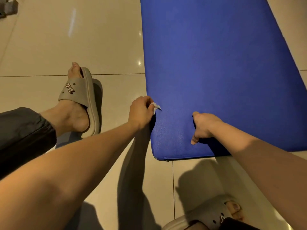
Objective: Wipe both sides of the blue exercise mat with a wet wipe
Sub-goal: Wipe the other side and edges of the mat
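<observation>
Bottom of frame, right of centre: a beige slipper (216,214) on a foot, toes showing, partly cut off by the lower edge. Two bare forearms reach up-frame from the lower corners over cream floor tiles (41,47), with hard shadows under them.

Left hand (141,112), centre of frame: fingers curled round the left long edge of the blue mat (216,63) close to its near corner. A scrap of white wet wipe (156,107) is pinched among the same fingers and pokes out onto the blue surface.

Right hand (205,127), just right of the left hand: closed on the mat a little in from the near short edge. One digit lies on the top face pointing down-frame; the rest curl in. How they sit under the mat cannot be made out.

The mat's near short edge sits at lower centre with a rounded corner and a dark shadow on the tile below it. From there the mat runs up and off the top right.

Centre left: the other foot in a matching slipper (83,100), with a dark trouser leg (21,130) at the left edge.

Far upper left corner: a dark object (8,7), too blurred to identify.
</observation>
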